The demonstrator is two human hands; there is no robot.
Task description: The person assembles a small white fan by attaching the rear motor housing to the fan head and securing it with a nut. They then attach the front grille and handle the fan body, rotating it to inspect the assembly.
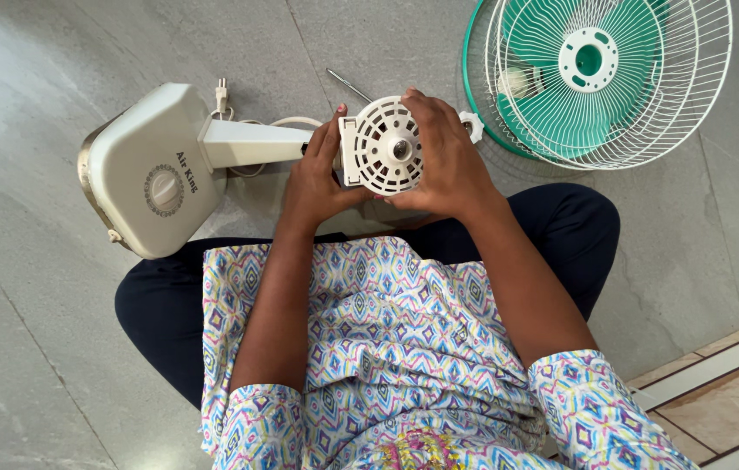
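Both hands, left hand (313, 178) and right hand (443, 157), grip a white fan motor housing (382, 146) above the grey stone floor (21, 348)

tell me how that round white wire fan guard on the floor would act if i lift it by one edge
The wire fan guard looks light, being thin open wire. It may flex slightly, and the green blade lying loose inside it could slide out.

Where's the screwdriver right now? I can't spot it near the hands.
In the head view the screwdriver lies on the grey floor just beyond the hands, upper centre, between the white power cord and the fan guard with the green blades.
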